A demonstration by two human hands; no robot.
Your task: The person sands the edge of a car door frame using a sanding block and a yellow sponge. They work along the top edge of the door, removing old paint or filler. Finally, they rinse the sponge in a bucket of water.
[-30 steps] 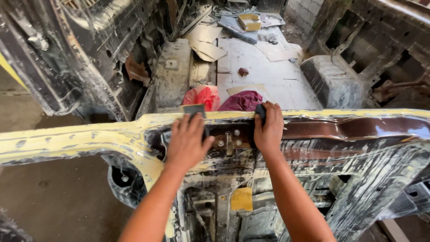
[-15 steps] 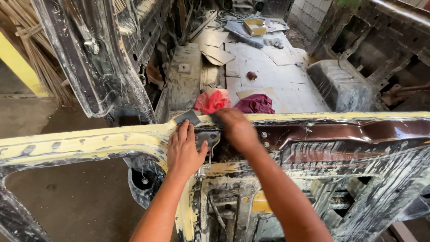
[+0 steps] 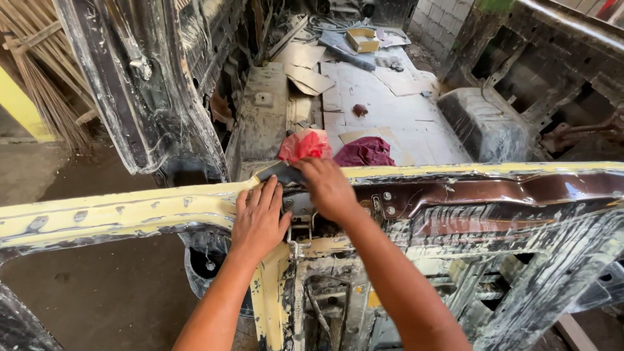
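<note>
A stripped vehicle body panel (image 3: 117, 211), coated in yellow filler, runs across the view in front of me. My left hand (image 3: 260, 218) lies flat on it, fingers spread, beside a dark recess. My right hand (image 3: 328, 185) is closed on a dark flat sanding block (image 3: 276, 172) and presses it onto the panel's top edge, just above my left fingertips. Brown bare metal (image 3: 494, 188) extends to the right of my right hand.
Beyond the panel lies the vehicle's bare floor (image 3: 390, 104) with a red rag (image 3: 302, 144), a maroon rag (image 3: 365, 153), cardboard pieces (image 3: 305, 71) and a small box (image 3: 363, 40). A black door frame (image 3: 136, 84) stands at left. A wheel arch hump (image 3: 484, 123) rises at right.
My right hand has moved left along the panel's top edge, from the brown metal to beside my left hand, with the block. The view has shifted slightly left.
</note>
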